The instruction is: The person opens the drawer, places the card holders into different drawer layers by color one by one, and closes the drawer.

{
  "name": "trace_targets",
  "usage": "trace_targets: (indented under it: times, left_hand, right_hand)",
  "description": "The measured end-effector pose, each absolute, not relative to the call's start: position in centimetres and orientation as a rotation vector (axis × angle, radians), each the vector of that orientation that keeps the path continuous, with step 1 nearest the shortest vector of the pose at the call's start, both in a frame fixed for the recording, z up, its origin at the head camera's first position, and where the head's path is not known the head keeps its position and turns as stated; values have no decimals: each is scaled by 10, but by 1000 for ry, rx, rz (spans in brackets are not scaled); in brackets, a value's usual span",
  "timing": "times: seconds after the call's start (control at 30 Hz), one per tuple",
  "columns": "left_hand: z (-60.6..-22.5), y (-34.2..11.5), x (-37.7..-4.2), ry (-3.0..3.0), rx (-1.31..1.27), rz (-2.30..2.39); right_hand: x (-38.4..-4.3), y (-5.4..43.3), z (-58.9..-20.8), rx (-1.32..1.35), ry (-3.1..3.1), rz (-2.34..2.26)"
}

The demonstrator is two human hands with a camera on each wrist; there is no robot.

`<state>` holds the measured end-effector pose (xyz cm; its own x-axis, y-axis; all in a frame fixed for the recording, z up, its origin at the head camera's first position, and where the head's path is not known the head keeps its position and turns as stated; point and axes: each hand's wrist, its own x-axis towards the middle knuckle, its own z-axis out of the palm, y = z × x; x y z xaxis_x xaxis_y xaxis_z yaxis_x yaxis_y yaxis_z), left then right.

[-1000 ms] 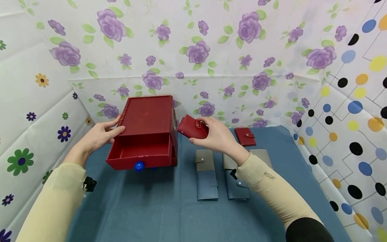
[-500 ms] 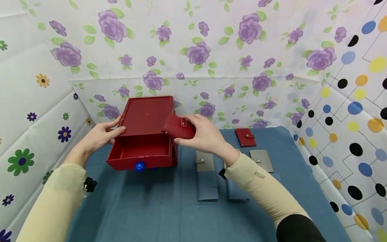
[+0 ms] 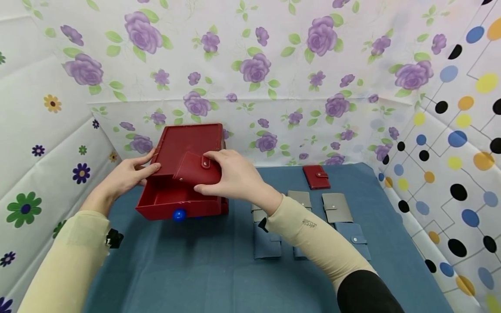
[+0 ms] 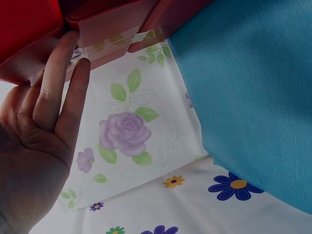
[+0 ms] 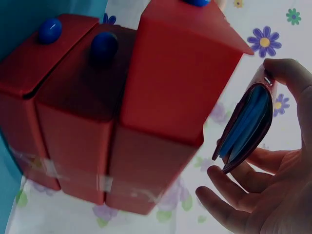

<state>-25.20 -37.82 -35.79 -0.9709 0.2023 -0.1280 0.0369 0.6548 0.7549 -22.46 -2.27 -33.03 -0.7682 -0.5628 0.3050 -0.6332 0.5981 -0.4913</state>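
Note:
In the head view, my right hand (image 3: 236, 176) pinches a red snap-strap card wallet (image 3: 195, 168) above the open top drawer (image 3: 156, 210) of a red cabinet (image 3: 189, 141). The wallet overlaps the cabinet's front edge and part of the drawer. Blue inner sleeves show at the edge of the wallet (image 5: 248, 124) in the right wrist view, held between thumb and fingers. My left hand (image 3: 124, 177) rests on the cabinet's left side, thumb over the top edge. Its fingers lie extended along the side in the left wrist view. A blue knob (image 3: 179, 215) is on the drawer front.
Another red wallet (image 3: 316, 177) lies at the back right of the blue cloth (image 3: 195, 278). Nearer are grey wallets (image 3: 336, 208) and blue wallets (image 3: 353, 239), some partly hidden by my right arm. A flowered sheet (image 3: 282, 126) stands close behind the cabinet.
My right hand has carried the red wallet leftward and slightly down, from beside the cabinet to over the open drawer. The left hand stays on the cabinet.

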Motion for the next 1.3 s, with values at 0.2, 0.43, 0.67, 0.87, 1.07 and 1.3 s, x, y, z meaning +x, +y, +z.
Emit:
trace_targets:
  times: [0.2,0.43,0.67,0.87,1.07,1.3]
  left_hand:
    - [-358,-377,-249,2673,197,1200]
    - [-355,-375,-247,2663,202,1218]
    - [-356,-374,-247,2657,222,1217]
    - [-357,-377,-247,2657,222,1216]
    - [-355,-378,-249,2658,204,1208]
    - [-355,-378,-250,2656,198,1197]
  right_hand:
    - [-219,-43,-334,1079,-2707,753]
    - [-214,-60,-337,1120,-2674,588]
    - [-213,-72,-340,1169,-2659,518]
    - [-213,-77,-339,1203,-2646,492]
    - [-214,-80,-335,1248,-2642,518]
    - [-215,-82,-332,1279,-2664,520]
